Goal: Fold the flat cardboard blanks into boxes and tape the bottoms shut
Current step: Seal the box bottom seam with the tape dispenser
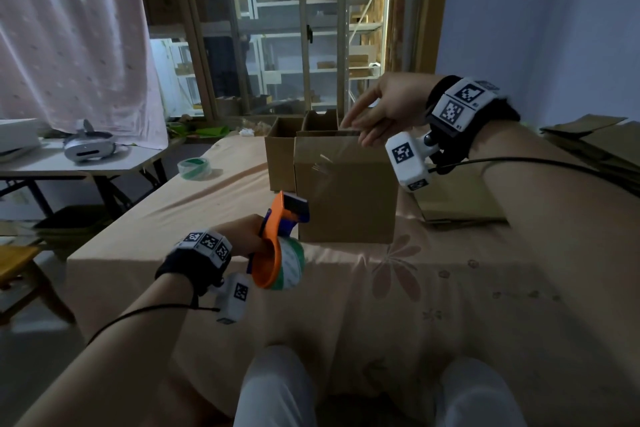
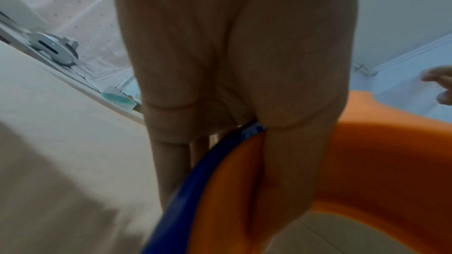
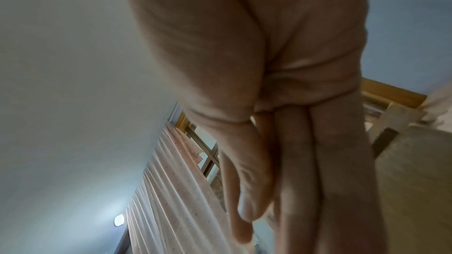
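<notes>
A folded brown cardboard box [image 1: 346, 191] stands on the cloth-covered table [image 1: 214, 218], with shiny clear tape running down its near face. My left hand [image 1: 247, 230] grips an orange and blue tape dispenser [image 1: 277, 246] holding a green-printed roll, just left of the box's lower corner. In the left wrist view my fingers [image 2: 171, 161] curl round the dispenser's [image 2: 367, 161] blue handle. My right hand [image 1: 377, 111] hovers over the box's top right edge, fingers straight and together, holding nothing. The right wrist view shows those fingers [image 3: 298, 161] beside the box [image 3: 415, 181].
Two more open boxes [image 1: 287, 135] stand behind the taped one. Flat cardboard blanks [image 1: 460, 201] lie to the right, with another stack [image 1: 588, 139] at the far right. A spare tape roll [image 1: 194, 168] lies at the table's left edge. A side table carries a headset [image 1: 88, 146].
</notes>
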`<control>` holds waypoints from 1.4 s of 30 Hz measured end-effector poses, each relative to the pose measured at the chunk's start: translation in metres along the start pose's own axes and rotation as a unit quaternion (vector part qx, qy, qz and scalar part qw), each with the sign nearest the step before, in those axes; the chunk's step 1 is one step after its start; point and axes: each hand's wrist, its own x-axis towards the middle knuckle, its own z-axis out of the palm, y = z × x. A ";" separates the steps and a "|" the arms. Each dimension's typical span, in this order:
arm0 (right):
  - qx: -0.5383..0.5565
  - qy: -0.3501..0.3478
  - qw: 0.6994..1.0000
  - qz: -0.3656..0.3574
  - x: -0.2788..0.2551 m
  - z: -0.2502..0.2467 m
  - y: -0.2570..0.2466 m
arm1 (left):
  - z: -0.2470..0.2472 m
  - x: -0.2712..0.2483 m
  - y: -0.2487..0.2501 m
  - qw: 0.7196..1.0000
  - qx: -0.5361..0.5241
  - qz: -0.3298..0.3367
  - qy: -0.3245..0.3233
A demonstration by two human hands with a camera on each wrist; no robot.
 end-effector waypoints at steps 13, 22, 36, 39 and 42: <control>-0.071 -0.127 0.984 0.100 0.007 0.005 0.000 | -0.012 0.003 -0.010 0.994 0.041 -0.052 0.082; 0.039 -0.120 0.989 0.080 0.002 0.010 0.003 | -0.022 0.004 -0.008 0.986 0.058 -0.065 0.139; -0.015 -0.145 0.986 0.081 -0.001 0.016 0.001 | -0.025 -0.002 -0.004 0.979 0.080 -0.085 0.165; 0.003 -0.073 0.992 0.098 0.005 0.025 0.004 | -0.024 -0.001 -0.004 0.978 0.079 -0.081 0.173; 0.010 0.018 0.996 0.092 0.010 0.029 0.009 | -0.028 -0.002 -0.003 0.977 0.065 -0.069 0.191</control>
